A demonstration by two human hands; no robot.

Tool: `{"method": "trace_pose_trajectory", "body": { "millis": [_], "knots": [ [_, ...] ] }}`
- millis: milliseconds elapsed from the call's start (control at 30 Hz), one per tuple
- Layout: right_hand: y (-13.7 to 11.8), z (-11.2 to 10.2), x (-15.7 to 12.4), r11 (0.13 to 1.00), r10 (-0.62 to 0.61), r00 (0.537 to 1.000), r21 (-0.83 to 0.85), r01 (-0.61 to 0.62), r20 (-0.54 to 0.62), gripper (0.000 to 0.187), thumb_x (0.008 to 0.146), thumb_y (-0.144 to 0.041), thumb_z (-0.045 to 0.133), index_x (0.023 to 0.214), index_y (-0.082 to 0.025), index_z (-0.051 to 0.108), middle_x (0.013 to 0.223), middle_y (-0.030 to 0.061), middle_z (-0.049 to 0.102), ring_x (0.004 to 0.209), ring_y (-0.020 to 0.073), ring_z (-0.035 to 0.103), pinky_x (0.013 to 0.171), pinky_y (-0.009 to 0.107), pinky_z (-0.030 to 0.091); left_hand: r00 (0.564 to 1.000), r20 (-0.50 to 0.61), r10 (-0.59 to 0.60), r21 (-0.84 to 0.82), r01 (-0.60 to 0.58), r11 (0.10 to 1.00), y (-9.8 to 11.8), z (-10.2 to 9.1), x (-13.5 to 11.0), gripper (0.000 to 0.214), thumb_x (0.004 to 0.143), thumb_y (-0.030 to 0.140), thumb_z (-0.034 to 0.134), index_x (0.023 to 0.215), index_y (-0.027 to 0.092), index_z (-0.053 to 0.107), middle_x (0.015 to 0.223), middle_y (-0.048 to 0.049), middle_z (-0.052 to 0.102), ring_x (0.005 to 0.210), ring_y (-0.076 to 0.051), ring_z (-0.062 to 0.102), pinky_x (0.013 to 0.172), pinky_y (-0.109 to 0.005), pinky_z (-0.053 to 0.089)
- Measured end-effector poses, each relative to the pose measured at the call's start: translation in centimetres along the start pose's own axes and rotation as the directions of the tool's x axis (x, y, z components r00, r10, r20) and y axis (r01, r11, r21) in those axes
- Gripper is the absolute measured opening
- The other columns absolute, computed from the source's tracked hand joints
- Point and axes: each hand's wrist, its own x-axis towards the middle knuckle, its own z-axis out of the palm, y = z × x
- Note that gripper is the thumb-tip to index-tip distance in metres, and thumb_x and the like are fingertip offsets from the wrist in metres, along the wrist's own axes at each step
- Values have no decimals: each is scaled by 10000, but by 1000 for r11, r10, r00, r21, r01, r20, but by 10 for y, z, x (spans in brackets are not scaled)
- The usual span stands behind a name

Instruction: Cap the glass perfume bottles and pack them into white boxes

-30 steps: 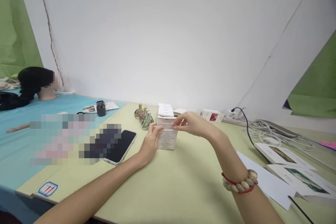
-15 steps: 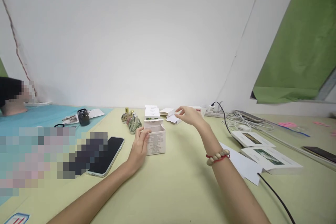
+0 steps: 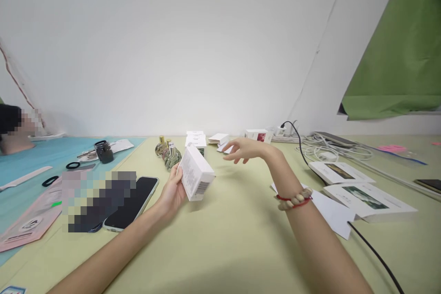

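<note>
A white printed carton (image 3: 197,175) is tilted in my left hand (image 3: 174,193), its barcode end low and toward me. My left thumb and fingers grip its left side. To the right, my right hand (image 3: 245,149) hovers over the table with fingers apart and nothing in them; a beaded bracelet circles that wrist. Just behind the carton stand several glass perfume bottles (image 3: 172,158) with gold and silver caps. A row of white boxes (image 3: 195,138) sits farther back, beside a small open white box (image 3: 219,138) near my right fingertips.
On the left lie a phone (image 3: 132,204), a dark jar (image 3: 104,152) and a pink packet (image 3: 29,223) on a blue cloth. Books (image 3: 370,202), a white sheet (image 3: 325,211), tangled white cables (image 3: 319,149) and a black cord (image 3: 375,257) occupy the right. A mannequin head (image 3: 15,128) is at far left.
The carton was upright on the table with its top open; my left hand has now lifted and tipped it. My right hand has turned palm-down, lower, fingers spread.
</note>
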Motion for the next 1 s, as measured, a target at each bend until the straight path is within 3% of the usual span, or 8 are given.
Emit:
{"method": "trace_pose_trajectory", "body": {
  "millis": [67, 133, 233, 300, 467, 667, 767, 1000],
  "knots": [
    [-22, 5, -11, 985, -157, 977, 98, 143, 144, 759, 625, -489, 662, 1280, -227, 381, 1100, 106, 563, 846, 173, 606, 650, 252, 520, 999, 9, -48, -38, 48, 998, 4, 3, -1, 289, 871, 224, 406, 1159, 239, 411, 932, -30, 591, 702, -115, 592, 683, -266, 491],
    [-41, 12, -21, 954, -286, 936, 158, 257, 206, 905, 598, -460, 694, 1355, -294, 226, 1171, 101, 519, 858, 170, 601, 651, 254, 524, 996, 28, -87, -53, 89, 995, 6, 5, -3, 321, 877, 223, 390, 1197, 238, 399, 892, -35, 609, 674, -128, 604, 659, -283, 506],
    [-60, 22, -28, 909, -408, 895, 167, 381, 180, 946, 591, -434, 703, 1364, -368, 162, 1326, 93, 360, 895, 167, 584, 638, 231, 514, 990, 49, -135, -71, 138, 988, 6, 7, -6, 340, 875, 229, 401, 1215, 238, 398, 871, -35, 617, 661, -128, 612, 638, -268, 520],
    [-65, 28, -27, 886, -462, 878, 114, 450, 126, 840, 618, -455, 676, 1340, -367, 257, 1358, 67, 311, 1008, 193, 531, 684, 226, 499, 981, 62, -184, -89, 189, 978, 6, 7, -8, 326, 871, 217, 407, 1197, 215, 420, 838, -37, 615, 634, -118, 606, 622, -249, 524],
    [-68, 38, -17, 851, -523, 853, -53, 522, -4, 538, 625, -529, 640, 1111, -321, 541, 1361, -3, 292, 1224, 233, 314, 867, 277, 418, 943, 118, -310, -133, 324, 936, 12, 9, -12, 214, 848, 131, 403, 1027, 130, 520, 786, -60, 595, 581, -89, 572, 556, -190, 516],
    [-77, 46, -17, 835, -550, 834, -6, 551, 33, 423, 676, -496, 601, 970, -196, 550, 1017, 35, 556, 885, 143, 522, 689, 228, 427, 920, 203, -335, -197, 373, 907, 20, 15, -18, 167, 852, 159, 410, 955, 110, 532, 773, -73, 560, 602, -92, 555, 516, -174, 508],
    [-78, 49, -14, 832, -554, 831, -14, 555, 62, 342, 694, -442, 596, 913, -181, 573, 910, 20, 583, 800, 125, 533, 639, 212, 411, 916, 249, -316, -247, 375, 893, 21, 15, -18, 189, 859, 224, 430, 1004, 138, 516, 784, -67, 549, 616, -92, 549, 492, -156, 494],
    [-76, 51, -14, 796, -599, 795, -29, 604, 97, 325, 688, -418, 615, 936, -209, 605, 896, 4, 594, 759, 103, 535, 595, 189, 410, 890, 284, -357, -197, 418, 887, 20, 7, -13, 241, 861, 304, 426, 960, 108, 525, 788, -84, 549, 592, -84, 526, 449, -130, 463]
  ]
}}
